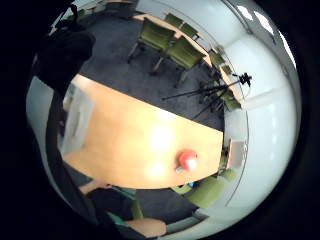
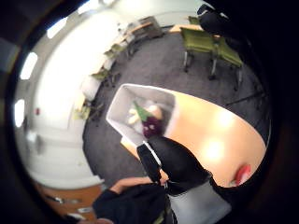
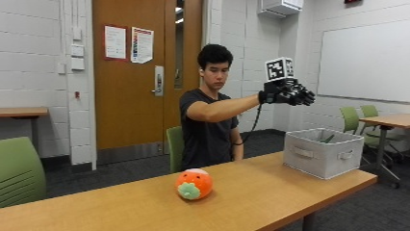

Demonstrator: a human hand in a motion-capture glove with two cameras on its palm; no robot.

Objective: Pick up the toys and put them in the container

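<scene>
Up above the right end of the long wooden bench (image 3: pixel 269 192), the black-gloved right hand (image 3: pixel 288 95) is raised at the end of an outstretched arm, over the grey fabric container with loop handles (image 3: pixel 322 152). Its grip is apart, fingers relaxed and holding nothing, touching nothing. Inside the container, the thumb-side palm view shows several small soft toys (image 2: pixel 147 120), one purple, one with a green leaf; details are too blurred to tell. A round orange plush toy with a green flower patch (image 3: pixel 193 184) sits on the bench well left of the container. Two paper notices (image 3: pixel 129 44) hang on the far wooden door; their writing cannot be read.
</scene>
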